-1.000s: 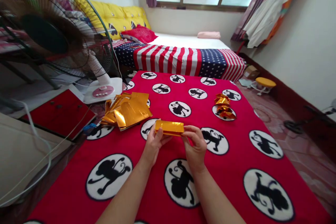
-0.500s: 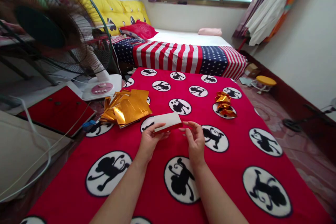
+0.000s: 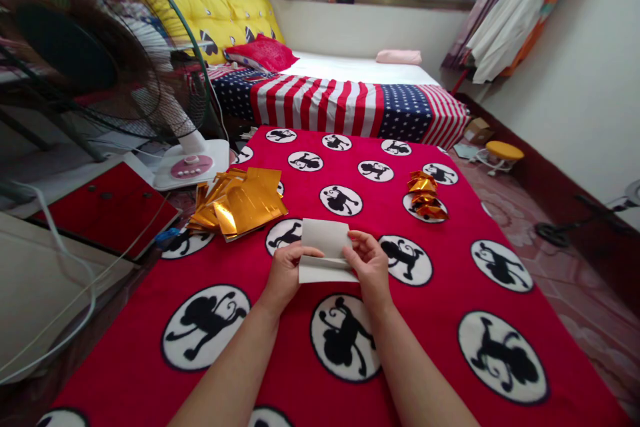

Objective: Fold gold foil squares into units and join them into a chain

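Paper (image 3: pixel 325 235), creased, just below frame centre
Left hand (image 3: pixel 286 271) and right hand (image 3: pixel 371 268) are clamped on its opposite sides.

Home bedroom, bed (image 3: pixel 345 69), red pillow (image 3: pixel 265 53), fan (image 3: pixel 65 47)

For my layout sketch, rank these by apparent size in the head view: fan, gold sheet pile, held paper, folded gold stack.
1. Fan, though cut off
2. Gold sheet pile
3. Held paper
4. Folded gold stack

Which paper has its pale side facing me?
The sheet between your left hand and right hand; the pile at left and the row at right show mostly gold.
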{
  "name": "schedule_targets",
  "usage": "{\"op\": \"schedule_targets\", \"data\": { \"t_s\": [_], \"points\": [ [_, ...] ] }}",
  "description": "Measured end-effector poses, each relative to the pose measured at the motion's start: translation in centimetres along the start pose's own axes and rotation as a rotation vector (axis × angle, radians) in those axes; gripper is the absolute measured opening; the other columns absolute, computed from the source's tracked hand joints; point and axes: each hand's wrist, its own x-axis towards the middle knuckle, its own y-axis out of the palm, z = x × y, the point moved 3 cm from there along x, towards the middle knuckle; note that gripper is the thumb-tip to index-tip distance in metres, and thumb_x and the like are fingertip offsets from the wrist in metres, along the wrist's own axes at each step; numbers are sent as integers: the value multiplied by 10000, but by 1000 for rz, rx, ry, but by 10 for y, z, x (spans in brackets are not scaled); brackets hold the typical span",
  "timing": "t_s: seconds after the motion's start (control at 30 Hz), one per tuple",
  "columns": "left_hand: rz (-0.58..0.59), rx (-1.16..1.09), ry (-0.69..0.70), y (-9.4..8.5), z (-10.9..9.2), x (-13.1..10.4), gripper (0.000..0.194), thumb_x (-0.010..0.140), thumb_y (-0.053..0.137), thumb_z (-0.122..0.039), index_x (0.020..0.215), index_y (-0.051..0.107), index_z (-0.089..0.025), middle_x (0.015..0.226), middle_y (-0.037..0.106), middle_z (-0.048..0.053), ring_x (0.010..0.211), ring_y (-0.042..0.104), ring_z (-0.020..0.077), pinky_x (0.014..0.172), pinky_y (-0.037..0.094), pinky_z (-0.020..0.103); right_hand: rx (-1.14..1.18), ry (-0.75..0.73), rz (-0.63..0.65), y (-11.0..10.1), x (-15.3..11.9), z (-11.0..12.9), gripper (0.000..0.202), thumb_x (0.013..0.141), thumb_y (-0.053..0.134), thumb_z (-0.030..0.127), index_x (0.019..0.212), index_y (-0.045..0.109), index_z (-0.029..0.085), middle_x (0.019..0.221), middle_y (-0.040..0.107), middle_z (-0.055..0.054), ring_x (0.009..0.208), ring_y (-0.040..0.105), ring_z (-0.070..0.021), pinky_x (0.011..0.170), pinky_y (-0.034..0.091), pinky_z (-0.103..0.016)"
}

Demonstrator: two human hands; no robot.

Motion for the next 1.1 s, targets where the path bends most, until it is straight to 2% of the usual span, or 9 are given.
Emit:
{"op": "schedule_targets", "data": {
  "t_s": [0.07, 0.2, 0.33, 0.5, 0.7, 0.8, 0.9, 1.03, 1.1],
  "points": [
    [-39, -77, -35, 1, 3, 1, 175, 695, 750, -200, 867, 770, -182, 949, 746, 71, 880, 702, 215, 776, 544, 277, -36, -25, -19, 0, 0, 1, 332, 705, 783, 346, 966, 657, 185, 794, 679, -10, 709, 618, -146, 655, 483, -261],
    [-164, -338, -165, -1, 9, 3, 464, 781, 691, -307, 1224, 611, -193, 1049, 716, 88, 889, 706, 201, 797, 553, 296, -129, -139, -224, -7, -1, 2, 253, 756, 735, 370, 893, 656, 172, 779, 669, -17, 718, 611, -154, 670, 492, -276],
    [-124, -540, -232, 0, 6, 3, 550, 826, 643, -427, 1299, 475, -200, 1136, 670, 120, 858, 718, 213, 798, 565, 356, -165, -166, -253, -7, -2, 1, 240, 782, 718, 363, 912, 665, 169, 811, 679, -29, 756, 636, -165, 728, 522, -299],
    [-129, -480, -222, 4, 7, 5, 546, 753, 750, -379, 1213, 535, -179, 1176, 639, 112, 906, 694, 178, 837, 560, 314, -95, -153, -84, 5, -5, 1, 324, 785, 721, 318, 1075, 667, 184, 1050, 704, -84, 951, 673, -209, 895, 549, -373],
    [-218, -513, -220, 4, 13, 5, 624, 714, 784, -401, 1238, 509, -200, 1128, 647, 96, 959, 707, 230, 840, 562, 337, -128, -202, 154, 17, -14, 6, 551, 808, 706, 269, 1341, 566, 258, 1360, 573, -86, 1192, 592, -245, 990, 535, -408],
    [-166, -614, -276, 3, 10, 6, 550, 740, 766, -435, 1170, 558, -162, 992, 698, 79, 954, 706, 218, 854, 552, 319, -213, -270, 267, 23, -20, 8, 618, 807, 701, 242, 1394, 514, 294, 1380, 562, -70, 1205, 583, -248, 969, 550, -399],
    [-124, -724, -322, 3, 6, 6, 467, 748, 753, -472, 1053, 640, -138, 1010, 725, 96, 906, 706, 192, 829, 561, 294, -327, -345, 365, 31, -26, 8, 664, 789, 715, 220, 1408, 492, 313, 1309, 618, -55, 1102, 639, -221, 937, 559, -379],
    [-208, -804, -315, 0, 4, 6, 403, 735, 785, -372, 1069, 657, -186, 1081, 731, 71, 926, 703, 184, 816, 567, 286, -411, -437, 485, 40, -30, 11, 633, 801, 704, 217, 1395, 509, 312, 1289, 633, -62, 1158, 607, -237, 1015, 491, -422],
    [-255, -788, -325, -1, 7, 6, 401, 693, 820, -325, 1035, 667, -180, 1009, 747, 57, 876, 708, 178, 783, 568, 281, -399, -456, 499, 42, -30, 15, 489, 822, 685, 232, 1301, 606, 293, 1282, 634, -74, 1191, 586, -252, 1026, 471, -429]
  ]
}}
